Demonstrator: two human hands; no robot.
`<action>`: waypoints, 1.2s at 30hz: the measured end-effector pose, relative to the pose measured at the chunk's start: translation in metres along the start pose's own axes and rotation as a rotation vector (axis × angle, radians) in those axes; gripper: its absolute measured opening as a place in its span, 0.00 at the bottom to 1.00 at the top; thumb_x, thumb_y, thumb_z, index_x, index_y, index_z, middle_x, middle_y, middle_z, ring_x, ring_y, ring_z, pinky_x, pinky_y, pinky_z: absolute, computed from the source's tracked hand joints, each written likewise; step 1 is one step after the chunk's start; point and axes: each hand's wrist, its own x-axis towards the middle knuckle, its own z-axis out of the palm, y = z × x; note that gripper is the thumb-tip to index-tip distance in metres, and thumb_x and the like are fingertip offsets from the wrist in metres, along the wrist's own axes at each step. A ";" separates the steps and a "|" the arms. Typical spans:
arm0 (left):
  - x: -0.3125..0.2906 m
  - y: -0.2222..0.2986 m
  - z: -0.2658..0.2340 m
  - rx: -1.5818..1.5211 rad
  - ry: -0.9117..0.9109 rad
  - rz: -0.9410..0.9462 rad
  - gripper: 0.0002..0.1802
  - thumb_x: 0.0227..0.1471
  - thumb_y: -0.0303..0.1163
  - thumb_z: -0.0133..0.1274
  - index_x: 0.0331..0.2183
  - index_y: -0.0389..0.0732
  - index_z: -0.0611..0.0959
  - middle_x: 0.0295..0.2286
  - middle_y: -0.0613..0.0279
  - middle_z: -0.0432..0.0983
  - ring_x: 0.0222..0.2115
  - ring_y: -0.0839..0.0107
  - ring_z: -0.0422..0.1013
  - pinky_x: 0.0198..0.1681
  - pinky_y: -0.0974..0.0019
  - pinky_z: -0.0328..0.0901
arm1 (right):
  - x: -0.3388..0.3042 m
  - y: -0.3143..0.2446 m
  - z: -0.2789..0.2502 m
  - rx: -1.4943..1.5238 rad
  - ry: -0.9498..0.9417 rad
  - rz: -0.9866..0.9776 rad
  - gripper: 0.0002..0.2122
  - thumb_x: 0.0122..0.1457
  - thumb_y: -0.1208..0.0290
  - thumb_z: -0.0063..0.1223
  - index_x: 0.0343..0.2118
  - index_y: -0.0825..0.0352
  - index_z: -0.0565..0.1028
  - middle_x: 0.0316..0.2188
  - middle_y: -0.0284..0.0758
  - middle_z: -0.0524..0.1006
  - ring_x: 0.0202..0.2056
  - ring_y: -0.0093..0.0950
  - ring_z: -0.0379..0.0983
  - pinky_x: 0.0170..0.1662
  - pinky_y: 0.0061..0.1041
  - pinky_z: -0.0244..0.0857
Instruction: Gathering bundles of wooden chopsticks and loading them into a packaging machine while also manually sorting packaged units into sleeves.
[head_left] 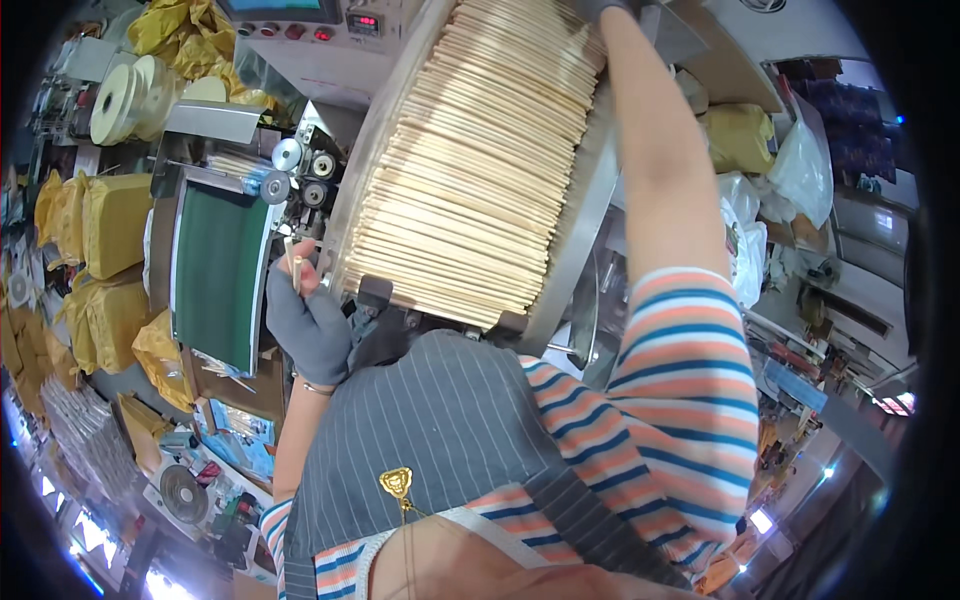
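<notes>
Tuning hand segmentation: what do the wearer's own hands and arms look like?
Left hand: grey glove, some fingertips bare; thin bracelet at the wrist. Right hand: mostly cropped by the top edge, grey glove cuff showing. Bare forearms; short sleeves striped coral, white and blue.

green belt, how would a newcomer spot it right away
Find the large pile of pale sticks at the top middle. Look left, past the small metal wheels and the gloved left hand, to the belt. Its flat, dark green surface, edged in a pale strip, sets it apart from the crinkled yellow bags farther left.
</notes>
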 end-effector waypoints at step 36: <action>-0.075 -0.066 -0.083 -0.234 0.244 -0.217 0.17 0.64 0.39 0.41 0.43 0.37 0.78 0.32 0.69 0.74 0.23 0.87 0.57 0.26 0.81 0.54 | -0.327 -0.234 -0.018 -0.107 -0.124 -0.414 0.54 0.39 0.53 0.62 0.64 0.72 0.41 0.63 0.62 0.42 0.65 0.56 0.35 0.62 0.59 0.31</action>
